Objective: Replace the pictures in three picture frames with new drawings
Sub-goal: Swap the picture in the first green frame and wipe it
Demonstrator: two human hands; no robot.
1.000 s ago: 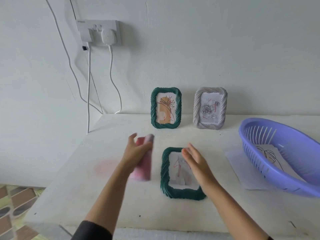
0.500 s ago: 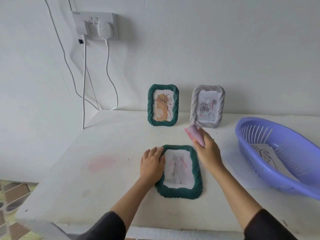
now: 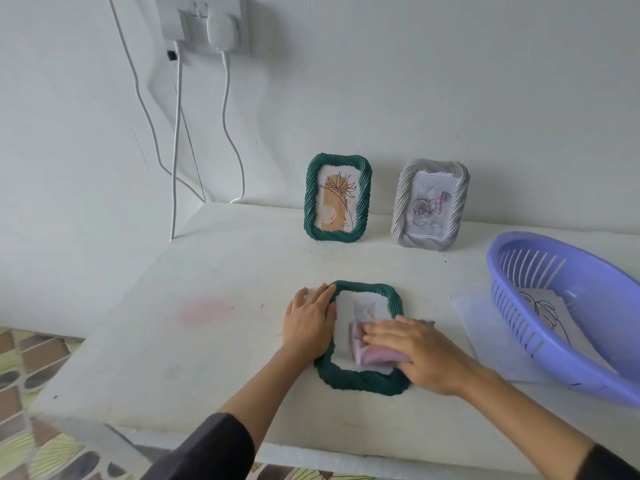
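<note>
**On the white table: cloth handed over, now down on the flat frame**

At table centre, the dark green rope-patterned picture frame (image 3: 360,382) lies face up. A second ago the left hand held the folded pink cloth (image 3: 370,351) in the air. Half a second ago the right hand had it above the frame's far right corner. Now it is pressed onto the glazing, lower right.

- Right hand (image 3: 422,355): fingers straight and together, flat on the cloth, pressing rather than gripping.
- Left hand (image 3: 308,322): fingers extended, palm down on the frame's left edge, holding nothing.
- Green upright frame (image 3: 337,197) and grey upright frame (image 3: 429,206): against the wall, unchanged.
- Purple slotted plastic basket (image 3: 519,258): at the right, with a line drawing of a leaf (image 3: 543,310) inside.

Judgement: the step in hand is wiping this frame's front. The picture under the cloth is too blurred to read.
</note>
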